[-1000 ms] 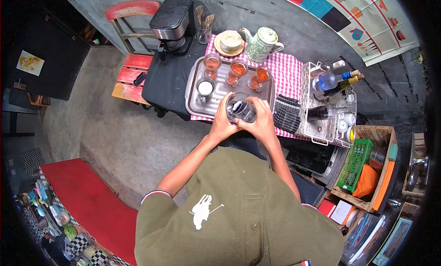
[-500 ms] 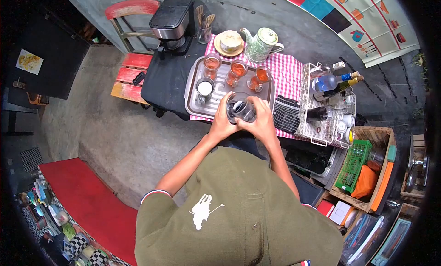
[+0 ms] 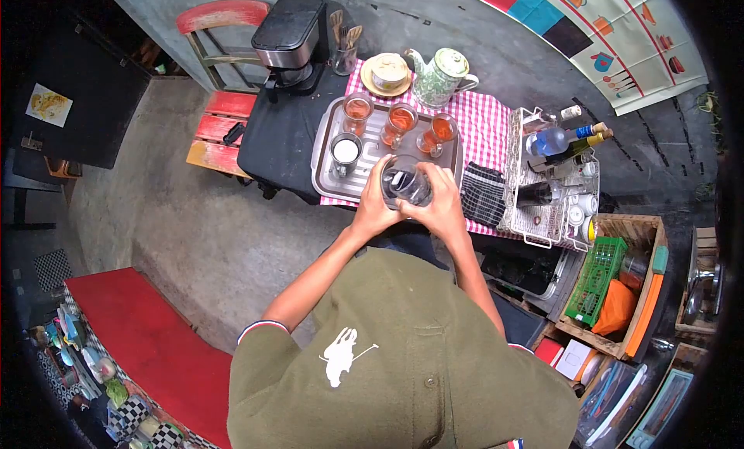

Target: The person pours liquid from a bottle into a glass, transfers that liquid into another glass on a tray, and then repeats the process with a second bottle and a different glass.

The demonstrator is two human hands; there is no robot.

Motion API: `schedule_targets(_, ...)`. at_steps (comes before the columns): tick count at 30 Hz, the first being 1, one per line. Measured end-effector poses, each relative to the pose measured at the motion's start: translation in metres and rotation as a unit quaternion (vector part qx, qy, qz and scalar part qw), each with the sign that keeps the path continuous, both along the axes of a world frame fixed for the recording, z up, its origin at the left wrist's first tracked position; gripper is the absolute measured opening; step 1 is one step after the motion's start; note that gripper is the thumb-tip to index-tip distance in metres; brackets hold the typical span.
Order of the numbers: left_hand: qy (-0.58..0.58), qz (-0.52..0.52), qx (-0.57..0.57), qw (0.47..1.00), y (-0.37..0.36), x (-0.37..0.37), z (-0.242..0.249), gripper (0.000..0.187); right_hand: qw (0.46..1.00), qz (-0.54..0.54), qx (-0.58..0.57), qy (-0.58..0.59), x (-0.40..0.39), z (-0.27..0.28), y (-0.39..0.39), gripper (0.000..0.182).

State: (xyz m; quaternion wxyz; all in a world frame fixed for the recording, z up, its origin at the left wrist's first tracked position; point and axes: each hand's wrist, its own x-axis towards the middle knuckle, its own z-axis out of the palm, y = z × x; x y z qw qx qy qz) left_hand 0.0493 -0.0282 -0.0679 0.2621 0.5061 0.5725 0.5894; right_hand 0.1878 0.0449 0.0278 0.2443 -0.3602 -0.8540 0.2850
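Between them, my left hand (image 3: 376, 205) and my right hand (image 3: 440, 205) hold a clear, round glass vessel (image 3: 405, 182) over the front edge of a metal tray (image 3: 328, 131). My fingers wrap its two sides. Something dark shows through the glass; whether it is inside or behind I cannot tell. On the tray stand three glass cups of reddish drink, the left one (image 3: 357, 112), the middle one (image 3: 400, 122) and the right one (image 3: 440, 131). A glass mug with white contents (image 3: 346, 150) stands left of my hands.
Behind the tray are a green speckled teapot (image 3: 443, 79) and a lidded bowl (image 3: 387, 72). A coffee maker (image 3: 291, 42) stands back left. Right of a dark checked cloth (image 3: 483, 193) is a wire rack (image 3: 535, 216) with bottles. A wooden crate (image 3: 659, 247) sits farther right.
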Motion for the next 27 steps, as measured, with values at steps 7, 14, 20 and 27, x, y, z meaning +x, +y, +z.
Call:
schedule_targets(7, -0.007, 0.005, 0.011, 1.000, 0.0024, -0.0010, 0.0009, 0.106, 0.999, -0.004, 0.019, -0.029, -0.0015, -0.0030, 0.0024, 0.067)
schedule_targets(14, -0.001, 0.010, 0.005, 1.000, 0.0022, -0.0037, 0.0024, 0.107, 0.997, -0.011, 0.056, -0.052, -0.0057, 0.0011, 0.0004, 0.068)
schedule_targets(20, -0.001, 0.003, 0.015, 1.000, 0.0022, -0.0061, 0.0014, 0.110, 0.996, -0.012, 0.071, -0.042, -0.0064, -0.0045, 0.0017, 0.067)
schedule_targets(27, 0.016, -0.004, 0.021, 1.000, 0.0026, -0.0080, -0.0009, 0.110, 0.997, -0.009, 0.050, -0.060, -0.0085, 0.0014, 0.0021, 0.066)
